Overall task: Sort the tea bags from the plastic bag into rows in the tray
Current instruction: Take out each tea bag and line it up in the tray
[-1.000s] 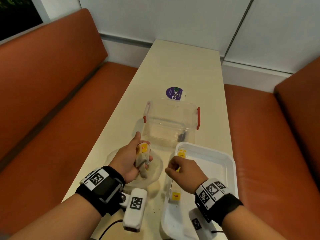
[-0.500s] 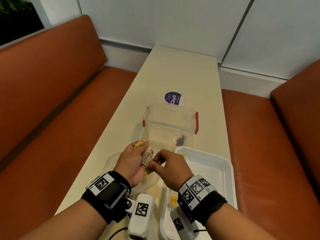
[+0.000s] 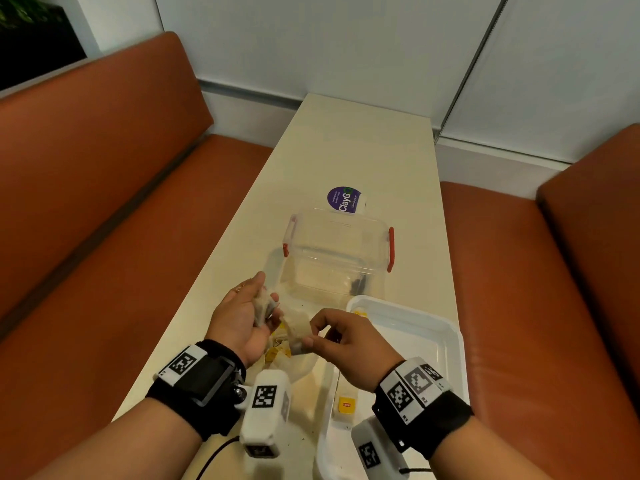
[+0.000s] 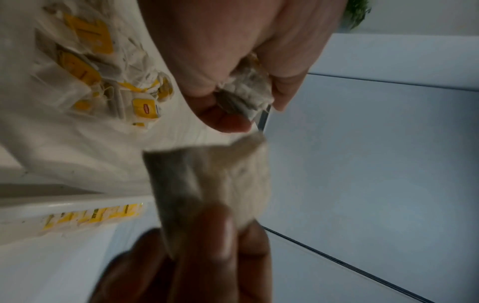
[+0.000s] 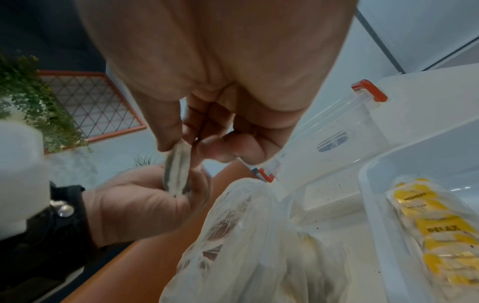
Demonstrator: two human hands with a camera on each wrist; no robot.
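- Low in the frame, the white tray [image 3: 450, 344] holds yellow-tagged tea bags along its left edge.
- At centre, the right hand [image 3: 349, 344] pinches one tea bag [image 3: 296, 329].
- Just left, the left hand [image 3: 239, 320] clutches a bundle of tea bags [image 3: 265, 304] over the plastic bag [image 3: 294, 367].
- Farther up stands a clear box [image 3: 337, 251].

"ClayG" sticker [image 3: 344, 200]; "RELAX", seemingly "MOMENT" tags [image 5: 440, 227]

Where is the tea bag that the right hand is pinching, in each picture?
Head: tea bag in the middle, between both hands.
Left wrist: tea bag blurred, centre, above the dark fingertips.
Right wrist: tea bag edge-on, hanging below the thumb.
Shared landmark: the white tray.
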